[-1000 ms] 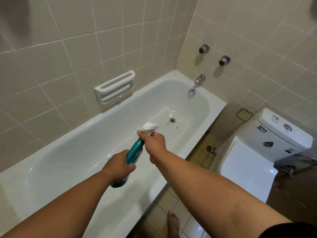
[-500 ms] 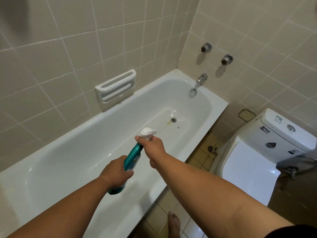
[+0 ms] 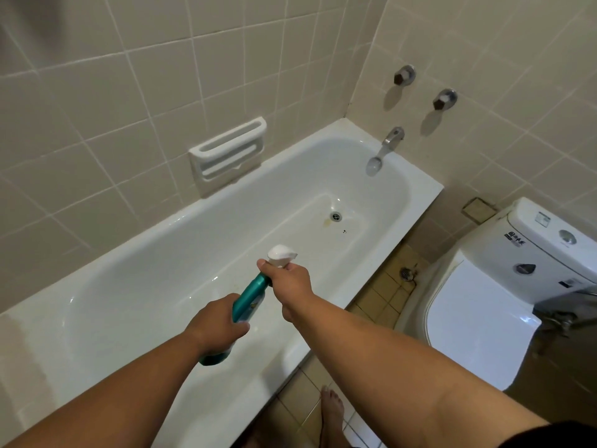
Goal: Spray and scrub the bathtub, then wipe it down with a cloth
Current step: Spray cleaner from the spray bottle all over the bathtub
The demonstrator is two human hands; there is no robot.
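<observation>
Grip first: I have the left hand (image 3: 214,328) wrapped round the lower body of the teal bottle (image 3: 250,299). The right hand (image 3: 287,286) is curled round its neck, just under the white spray head (image 3: 281,253). I cannot tell whether a finger sits on the trigger, because the knuckles hide it. The bottle is tilted with its head up and away from me. The nozzle points out past the right hand toward the far end of the tub (image 3: 135,253), which lies under and beyond both hands.

I judge the job barely begun. Under the hands the tub floor looks glossy and bare. I see no foam and no runs of cleaner, though thin spray on white enamel would be hard to pick out. Ahead of the right hand, the drain (image 3: 336,216) has a brownish stain (image 3: 327,223) touching its near-left side and a dark speck (image 3: 344,231) just beside it. So spraying is the step in hand, and scrubbing and wiping are all left. Neither a scrubber nor a cloth is in view.

Farther out there is a soap dish (image 3: 227,153) on the wall beyond the left hand and a spout (image 3: 386,150) past the drain. A toilet (image 3: 484,318) stands to the right of the right arm, and a bare foot (image 3: 331,405) is on the floor tiles beneath it.
</observation>
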